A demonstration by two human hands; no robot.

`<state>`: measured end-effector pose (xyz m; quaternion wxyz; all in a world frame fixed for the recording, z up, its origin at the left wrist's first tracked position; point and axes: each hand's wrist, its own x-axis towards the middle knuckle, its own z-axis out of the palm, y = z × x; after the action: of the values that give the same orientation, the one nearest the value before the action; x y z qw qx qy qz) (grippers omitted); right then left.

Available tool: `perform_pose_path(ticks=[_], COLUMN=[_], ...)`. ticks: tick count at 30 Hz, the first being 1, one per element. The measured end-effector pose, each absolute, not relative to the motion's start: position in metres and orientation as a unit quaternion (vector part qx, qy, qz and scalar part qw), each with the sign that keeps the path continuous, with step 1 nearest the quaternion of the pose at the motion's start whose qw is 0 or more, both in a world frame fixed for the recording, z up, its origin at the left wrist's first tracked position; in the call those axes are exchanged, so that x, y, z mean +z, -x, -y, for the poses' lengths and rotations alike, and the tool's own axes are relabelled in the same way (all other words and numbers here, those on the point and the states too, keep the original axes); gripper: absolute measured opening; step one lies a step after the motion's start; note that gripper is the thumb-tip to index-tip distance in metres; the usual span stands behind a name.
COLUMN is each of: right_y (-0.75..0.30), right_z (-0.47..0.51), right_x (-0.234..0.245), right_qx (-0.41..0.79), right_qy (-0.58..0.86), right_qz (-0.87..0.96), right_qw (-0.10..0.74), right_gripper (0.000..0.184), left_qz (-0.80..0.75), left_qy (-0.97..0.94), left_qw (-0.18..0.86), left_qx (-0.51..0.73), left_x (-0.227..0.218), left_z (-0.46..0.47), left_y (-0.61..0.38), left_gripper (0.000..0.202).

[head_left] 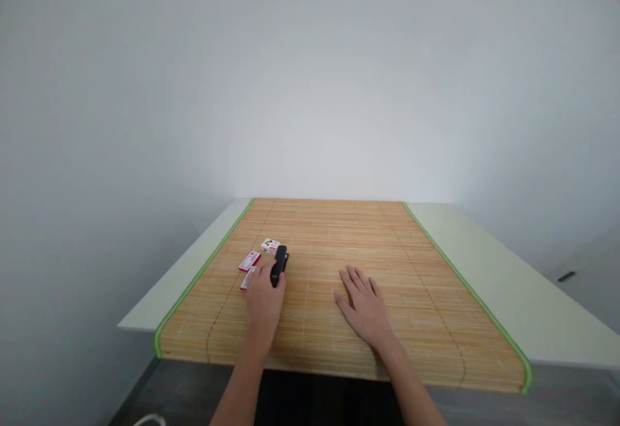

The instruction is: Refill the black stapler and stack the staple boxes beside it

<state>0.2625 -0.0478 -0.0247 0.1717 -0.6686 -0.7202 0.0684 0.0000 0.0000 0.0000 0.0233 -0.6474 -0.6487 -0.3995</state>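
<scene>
Left hand [264, 298] curled around black stapler [279, 263] | right hand [364, 304] spread flat on bamboo mat [339, 232]

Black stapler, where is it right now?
Head view: the black stapler lies left of centre on the bamboo mat, its near end touched by the left hand, with small red-and-white boxes just to its left.

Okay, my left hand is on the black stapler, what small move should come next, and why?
Probably close the left hand around the black plastic stapler and lift it slightly off the woven bamboo mat. The hand seems only to rest on its near end, small red-and-white boxes crowd its left side, and the right hand lies flat.
</scene>
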Motion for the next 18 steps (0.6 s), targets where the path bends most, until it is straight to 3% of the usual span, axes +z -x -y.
perform_pose_path(ticks=[10, 14, 18], right_y=[-0.261, -0.265, -0.275], right_z=[0.049, 0.047, 0.043], right_x=[-0.022, -0.024, -0.025], right_qx=[0.073, 0.084, 0.120], right_qy=[0.668, 0.666, 0.650], right_qz=[0.719, 0.719, 0.719], right_qw=[0.174, 0.182, 0.214], right_gripper=[0.062, 0.061, 0.065], left_qz=[0.631, 0.604, 0.543], left_qy=[0.643, 0.630, 0.598], left_qw=[-0.104, -0.208, -0.382], left_qx=[-0.421, -0.441, -0.448], left_x=[-0.003, 0.000, -0.005], left_z=[0.016, 0.018, 0.019], left_y=[-0.063, -0.097, -0.110], left_gripper=[0.035, 0.038, 0.029])
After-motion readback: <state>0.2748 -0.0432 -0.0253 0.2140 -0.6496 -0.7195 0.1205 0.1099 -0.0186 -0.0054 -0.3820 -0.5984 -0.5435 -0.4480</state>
